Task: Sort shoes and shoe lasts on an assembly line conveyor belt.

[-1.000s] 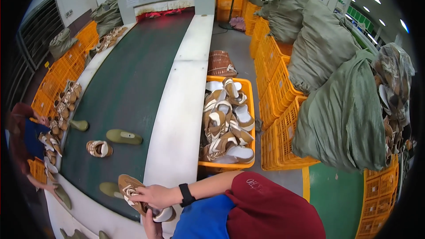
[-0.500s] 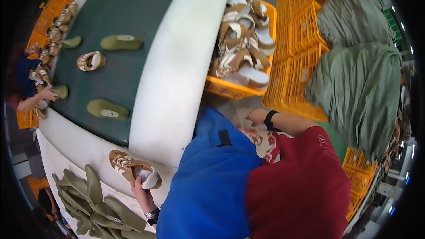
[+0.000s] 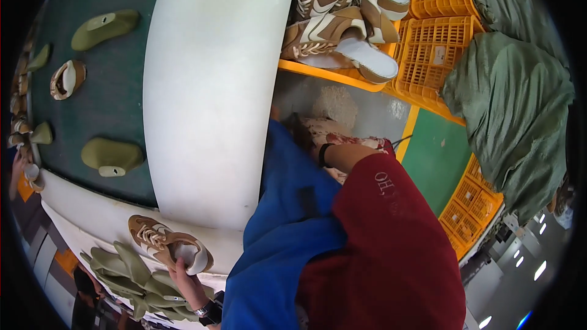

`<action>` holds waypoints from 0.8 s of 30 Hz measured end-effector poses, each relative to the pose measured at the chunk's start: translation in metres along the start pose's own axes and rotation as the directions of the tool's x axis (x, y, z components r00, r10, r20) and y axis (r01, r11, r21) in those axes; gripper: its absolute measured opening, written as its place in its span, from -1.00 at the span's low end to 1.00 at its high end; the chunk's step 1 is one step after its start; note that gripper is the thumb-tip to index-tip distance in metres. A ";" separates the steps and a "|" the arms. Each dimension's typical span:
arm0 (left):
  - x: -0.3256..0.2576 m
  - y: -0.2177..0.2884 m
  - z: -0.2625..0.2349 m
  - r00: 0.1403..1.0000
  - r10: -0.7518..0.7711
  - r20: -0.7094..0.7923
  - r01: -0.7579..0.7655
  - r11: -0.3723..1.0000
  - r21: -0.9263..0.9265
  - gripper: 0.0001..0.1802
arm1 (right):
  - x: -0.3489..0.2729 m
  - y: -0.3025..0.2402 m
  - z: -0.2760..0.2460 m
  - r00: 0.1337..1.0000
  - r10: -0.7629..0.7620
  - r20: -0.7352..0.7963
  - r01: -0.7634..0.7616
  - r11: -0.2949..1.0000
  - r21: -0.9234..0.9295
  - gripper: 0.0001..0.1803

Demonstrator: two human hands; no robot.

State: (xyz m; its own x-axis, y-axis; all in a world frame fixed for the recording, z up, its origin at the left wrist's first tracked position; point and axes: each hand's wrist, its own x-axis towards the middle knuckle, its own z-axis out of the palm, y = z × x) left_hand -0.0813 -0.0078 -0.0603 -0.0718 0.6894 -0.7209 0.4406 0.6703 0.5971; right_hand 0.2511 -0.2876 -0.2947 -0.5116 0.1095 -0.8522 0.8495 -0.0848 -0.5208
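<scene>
My left hand (image 3: 182,274) grips a brown and cream lace-up sneaker (image 3: 151,236) by its heel end, over the white ledge (image 3: 101,212). The thumb reaches into the shoe's opening. Just beyond the wrist lies a heap of olive-green shoe lasts (image 3: 117,263). My right hand (image 3: 301,133) is down past the edge of the blue apron (image 3: 287,232), dark and smeared; whether it holds anything does not show. Closest to it are a patterned red and cream cloth (image 3: 335,127) and the apron.
On the green conveyor belt (image 3: 122,95) lie several lasts (image 3: 113,156) and another sneaker (image 3: 68,79). A white border panel (image 3: 211,85) runs alongside. At right stand a yellow crate (image 3: 342,77) heaped with sneakers, stacked crates (image 3: 435,55) and green sheeting (image 3: 501,110). Another person's hand (image 3: 19,168) shows far left.
My view has swung, shifting the belt leftward. The right hand has moved in toward the apron, where it is now mostly hidden. My left hand still holds the sneaker.
</scene>
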 end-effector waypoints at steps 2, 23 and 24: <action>0.010 0.001 0.000 1.000 0.010 -0.018 -0.010 1.000 -0.026 -0.43 | 0.006 0.005 0.001 1.000 0.022 -0.021 -0.020 0.995 0.100 -0.58; 0.165 0.079 0.044 0.897 0.295 -0.330 -0.386 0.886 -0.257 -0.19 | -0.010 0.172 0.060 0.734 -0.041 -0.678 0.114 0.991 0.064 -0.60; 0.175 0.066 0.046 0.830 0.399 -0.391 -0.513 0.820 -0.254 -0.11 | -0.014 0.181 0.045 0.724 -0.042 -0.688 0.125 0.990 0.071 -0.60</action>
State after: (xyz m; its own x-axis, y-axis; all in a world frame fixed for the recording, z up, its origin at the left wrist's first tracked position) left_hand -0.0238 0.1441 -0.1635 -0.2337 0.9465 -0.2224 0.1710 0.2652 0.9489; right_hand 0.4063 -0.3488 -0.3797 -0.3170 0.7643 -0.5615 0.7676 -0.1409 -0.6252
